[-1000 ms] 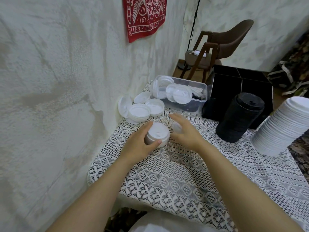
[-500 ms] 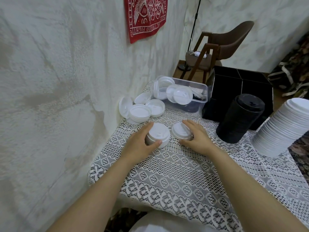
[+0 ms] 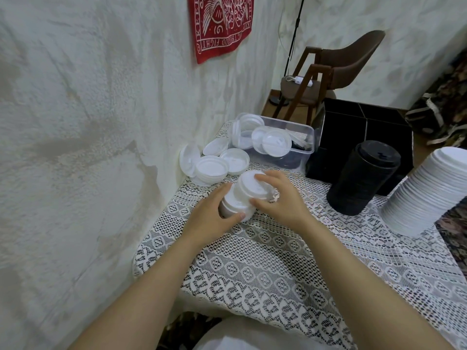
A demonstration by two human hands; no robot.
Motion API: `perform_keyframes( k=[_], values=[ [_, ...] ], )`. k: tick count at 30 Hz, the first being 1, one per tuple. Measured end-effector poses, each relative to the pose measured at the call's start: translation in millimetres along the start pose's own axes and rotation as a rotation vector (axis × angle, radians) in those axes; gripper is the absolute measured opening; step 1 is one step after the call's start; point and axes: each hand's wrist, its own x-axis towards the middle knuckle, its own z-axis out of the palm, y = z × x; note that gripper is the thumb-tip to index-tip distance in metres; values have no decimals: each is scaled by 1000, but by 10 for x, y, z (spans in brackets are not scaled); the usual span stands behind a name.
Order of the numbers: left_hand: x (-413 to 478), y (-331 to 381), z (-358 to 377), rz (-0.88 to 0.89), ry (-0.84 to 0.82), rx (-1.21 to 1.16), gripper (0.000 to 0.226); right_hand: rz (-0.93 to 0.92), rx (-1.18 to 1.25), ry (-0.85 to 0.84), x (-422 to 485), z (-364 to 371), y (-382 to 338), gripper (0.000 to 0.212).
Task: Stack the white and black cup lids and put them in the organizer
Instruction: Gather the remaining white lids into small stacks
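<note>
**Two bare hands stacking white cup lids at a lace-covered table**

Along the left, a rough white wall (image 3: 88,122), with a red printed cloth (image 3: 222,24) pinned high up. Below and to the right, a table under a white lace cloth (image 3: 290,261).

At the table's far edge, a black organizer (image 3: 366,122) with divided compartments; contents not visible. Beyond it, a brown chair (image 3: 341,69).

At the table's right edge, a tall stack of white lids (image 3: 429,195), leaning. Just in front of the organizer, a stack of black lids (image 3: 361,178), also leaning.

Left of the organizer, a clear plastic tub (image 3: 307,145) holding more white lids and something dark. Beside the tub, against the wall, loose white lids (image 3: 212,168) in a small heap.

Nearer, in the middle of the table, both hands close together. Left hand (image 3: 214,213) curled round a short stack of white lids (image 3: 235,205) standing on the cloth, thumb on the near side. Right hand (image 3: 283,198) pinching a single white lid (image 3: 252,185) between thumb and fingers, held tilted over the top of the short stack. Touching or just above: cannot tell.
</note>
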Motion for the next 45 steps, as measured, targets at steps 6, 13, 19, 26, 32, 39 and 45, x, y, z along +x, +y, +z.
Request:
perform_keyframes(
  k=[6, 13, 19, 26, 32, 39, 45],
  values=[
    [-25, 70, -27, -16, 4, -20, 76, -35, -10, -92, 9, 187, -114, 61],
    [-2, 28, -17, -80, -36, -6, 108, -20, -48, -148, -27, 265, -72, 61],
    [6, 16, -17, -54, -22, -11, 99, -25, -11, -156, -57, 325, -36, 54],
    [-11, 2, -27, -18, -47, -201, 73, -25, -15, -153, -107, 350, -44, 54],
    [-3, 23, -29, -53, -46, -254, 62, -18, 6, -164, -148, 362, -43, 53],
    [13, 15, -20, -24, -12, -212, 53, -8, 2, -106, -155, 451, 14, 58],
    [38, 21, -54, 19, 49, -169, 47, -26, 4, -78, -177, 475, 19, 57]
  ],
)
